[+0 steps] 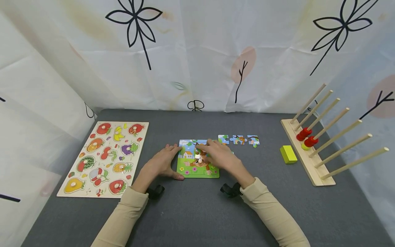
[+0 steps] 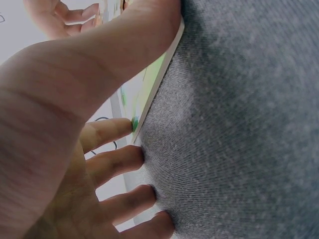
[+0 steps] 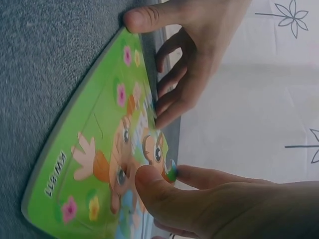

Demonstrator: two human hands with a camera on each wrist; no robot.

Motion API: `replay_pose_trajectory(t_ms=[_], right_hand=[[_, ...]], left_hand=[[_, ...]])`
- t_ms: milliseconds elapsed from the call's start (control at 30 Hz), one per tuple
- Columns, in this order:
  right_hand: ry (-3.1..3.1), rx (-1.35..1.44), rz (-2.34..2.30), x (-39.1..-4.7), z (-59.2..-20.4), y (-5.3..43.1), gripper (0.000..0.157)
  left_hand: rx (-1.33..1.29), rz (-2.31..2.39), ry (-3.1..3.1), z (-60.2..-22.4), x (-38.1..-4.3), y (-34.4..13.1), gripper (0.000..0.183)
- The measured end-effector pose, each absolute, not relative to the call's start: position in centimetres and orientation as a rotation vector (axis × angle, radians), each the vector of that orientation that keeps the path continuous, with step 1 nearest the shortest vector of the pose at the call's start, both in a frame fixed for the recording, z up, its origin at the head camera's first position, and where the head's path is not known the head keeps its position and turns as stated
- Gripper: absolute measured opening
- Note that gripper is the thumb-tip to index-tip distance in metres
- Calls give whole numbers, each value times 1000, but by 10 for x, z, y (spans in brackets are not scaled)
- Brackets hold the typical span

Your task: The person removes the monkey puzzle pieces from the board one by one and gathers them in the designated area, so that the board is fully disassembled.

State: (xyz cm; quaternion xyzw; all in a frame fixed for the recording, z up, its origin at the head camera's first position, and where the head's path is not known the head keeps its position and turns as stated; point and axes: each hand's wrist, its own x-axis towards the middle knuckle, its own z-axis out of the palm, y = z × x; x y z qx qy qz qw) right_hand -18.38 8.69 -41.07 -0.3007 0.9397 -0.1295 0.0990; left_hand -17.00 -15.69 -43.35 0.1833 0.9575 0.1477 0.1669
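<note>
A jigsaw puzzle (image 1: 200, 171) with a cartoon animal, a house and flowers lies on the grey table. My left hand (image 1: 163, 163) rests along its left side, thumb at the near corner and forefinger at the far one, the fingers fairly straight. Over the puzzle's upper right part is my right hand (image 1: 220, 156). Its thumb and forefinger pinch a puzzle piece (image 3: 157, 153) showing an eye, tilted up from the picture in the right wrist view. From the left wrist view, the board's pale edge (image 2: 158, 82) shows beneath the left thumb.
Three loose pieces (image 1: 239, 139) lie in a row behind the right hand. A wooden fruit board (image 1: 140, 137) is at the left. Right of the hands are a yellow block (image 1: 288, 154) and a pegged wooden stand (image 1: 324, 180) with red and yellow beads. Curtains hang behind.
</note>
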Motion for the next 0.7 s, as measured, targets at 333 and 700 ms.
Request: replay_pose_trajectory(t_ms=[333, 700], right_hand=[[2787, -959, -386, -186, -406, 105, 49], [2773, -925, -416, -190, -406, 132, 45]], left_hand=[[518, 417, 2723, -433, -170, -157, 118], [527, 414, 2730, -434, -170, -157, 117]])
